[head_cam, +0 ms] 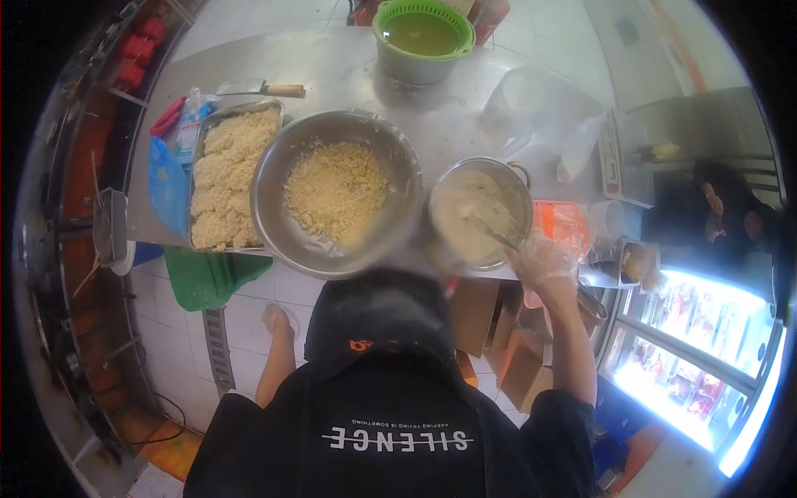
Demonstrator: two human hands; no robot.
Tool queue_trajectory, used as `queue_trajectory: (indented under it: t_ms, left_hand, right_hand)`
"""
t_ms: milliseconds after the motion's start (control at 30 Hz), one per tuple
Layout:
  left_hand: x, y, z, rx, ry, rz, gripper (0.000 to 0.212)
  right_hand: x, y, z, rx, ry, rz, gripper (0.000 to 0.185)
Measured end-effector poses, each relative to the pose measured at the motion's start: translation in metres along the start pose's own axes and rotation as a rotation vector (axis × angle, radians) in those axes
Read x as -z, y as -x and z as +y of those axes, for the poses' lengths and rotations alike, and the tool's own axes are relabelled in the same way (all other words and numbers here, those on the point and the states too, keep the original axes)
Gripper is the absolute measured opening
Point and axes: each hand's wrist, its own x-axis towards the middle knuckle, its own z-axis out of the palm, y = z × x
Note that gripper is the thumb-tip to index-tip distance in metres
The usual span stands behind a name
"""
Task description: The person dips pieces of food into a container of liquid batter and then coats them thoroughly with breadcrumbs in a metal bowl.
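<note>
My right hand [543, 258], in a clear plastic glove, grips the handle of a metal stirring utensil [492, 233]. The utensil's far end is in pale, creamy batter [470, 202] inside a steel pot [527, 218]. My left hand [277, 319] hangs below the table's front edge, apart from the bowls; clear plastic shows around it, and its fingers are too unclear to read. Left of the pot stands a wide steel bowl [398, 146] with crumbly yellowish food [336, 190]. A metal tray [280, 112] of similar pale, crumbly food [230, 177] adjoins the bowl.
A green colander [381, 40] with yellowish liquid sits in a tub at the far edge. A wooden-handled flat blade [283, 90] lies behind the tray. Orange plastic [563, 224] lies right of the pot; cardboard boxes [476, 314] stand below, near a lit display case [691, 361].
</note>
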Motion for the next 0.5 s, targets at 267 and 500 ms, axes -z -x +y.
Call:
queue_trajectory:
  t_ms: [267, 500]
  left_hand:
    - [-0.006, -0.036, -0.034, 0.049, -0.032, -0.108, 0.034]
    - [0.019, -0.080, -0.046, 0.080, 0.167, -0.142, 0.033]
  right_hand:
    - [-0.068, -0.092, 0.010, 0.099, -0.280, -0.135, 0.049]
    - [-0.016, 0.007, 0.016, 0.032, -0.461, -0.040, 0.042]
